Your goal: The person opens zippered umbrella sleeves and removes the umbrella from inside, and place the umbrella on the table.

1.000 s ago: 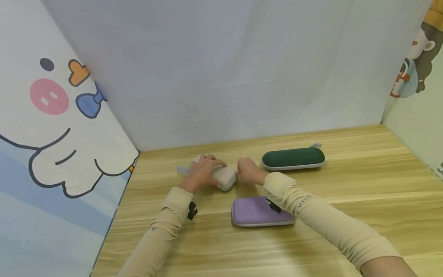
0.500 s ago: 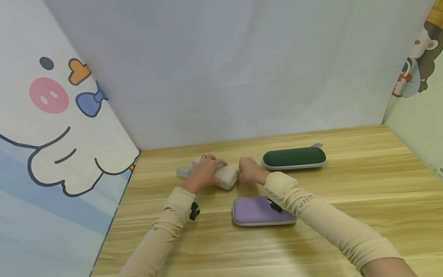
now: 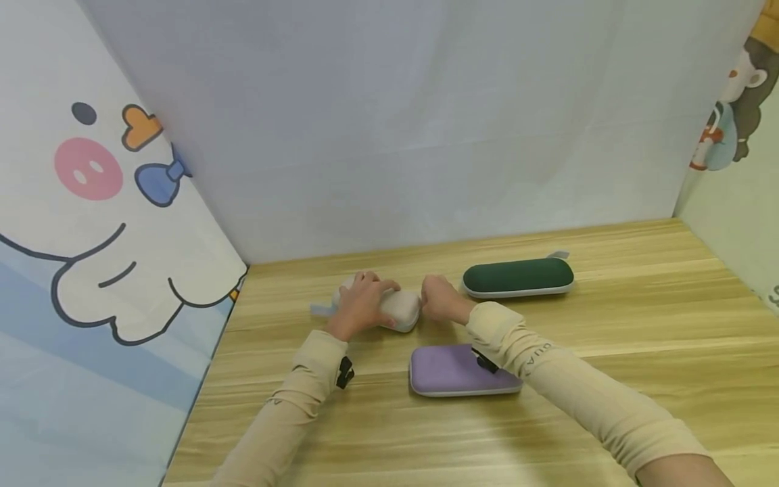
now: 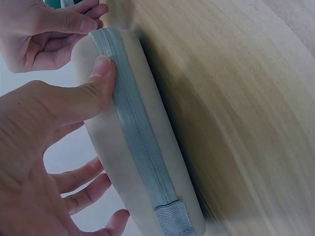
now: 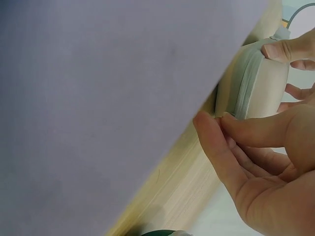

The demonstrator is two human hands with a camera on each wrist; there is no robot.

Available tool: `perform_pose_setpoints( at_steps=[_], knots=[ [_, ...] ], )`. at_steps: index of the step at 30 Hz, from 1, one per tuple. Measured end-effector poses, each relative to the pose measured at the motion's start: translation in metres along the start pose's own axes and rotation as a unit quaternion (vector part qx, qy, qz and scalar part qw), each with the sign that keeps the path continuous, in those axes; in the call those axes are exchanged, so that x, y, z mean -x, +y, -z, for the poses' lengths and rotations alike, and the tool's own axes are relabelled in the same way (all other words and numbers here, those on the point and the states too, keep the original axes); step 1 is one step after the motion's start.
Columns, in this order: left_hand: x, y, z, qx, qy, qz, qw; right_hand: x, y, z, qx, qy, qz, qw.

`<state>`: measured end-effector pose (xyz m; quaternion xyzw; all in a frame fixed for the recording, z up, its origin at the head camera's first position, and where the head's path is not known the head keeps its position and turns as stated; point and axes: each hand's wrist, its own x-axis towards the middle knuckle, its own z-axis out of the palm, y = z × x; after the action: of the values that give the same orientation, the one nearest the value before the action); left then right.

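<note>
A beige zip case with a grey-blue zipper band lies on the table. My left hand holds it from above. In the left wrist view its thumb presses beside the zipper band, and the other fingers reach round the far side. At the case's right end, my right hand pinches at the zipper with thumb and forefinger. Those fingertips touch the zip's end in the right wrist view; they hide the zipper pull. A pale loop strap sticks out at the case's left end.
A purple zip case lies nearer, partly under my right forearm, and fills much of the right wrist view. Behind my right hand is a dark green case with a pale rim. A pale cloth wall stands along the table's back edge.
Both hands keep their places on the beige case, which shifts barely to the right. The whole head view moves slightly too. The purple and green cases stay put.
</note>
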<state>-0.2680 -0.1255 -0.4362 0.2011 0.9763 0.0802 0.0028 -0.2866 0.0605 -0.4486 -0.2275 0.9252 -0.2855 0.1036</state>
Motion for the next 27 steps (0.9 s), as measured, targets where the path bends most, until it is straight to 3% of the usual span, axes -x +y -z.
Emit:
perform_pose_setpoints(
  at_steps=[27],
  knots=[
    [0.007,0.002,-0.002,-0.027,0.036,0.018,0.9988,0.009,-0.011,0.004,0.019,0.001,-0.005,0.9998]
  ],
)
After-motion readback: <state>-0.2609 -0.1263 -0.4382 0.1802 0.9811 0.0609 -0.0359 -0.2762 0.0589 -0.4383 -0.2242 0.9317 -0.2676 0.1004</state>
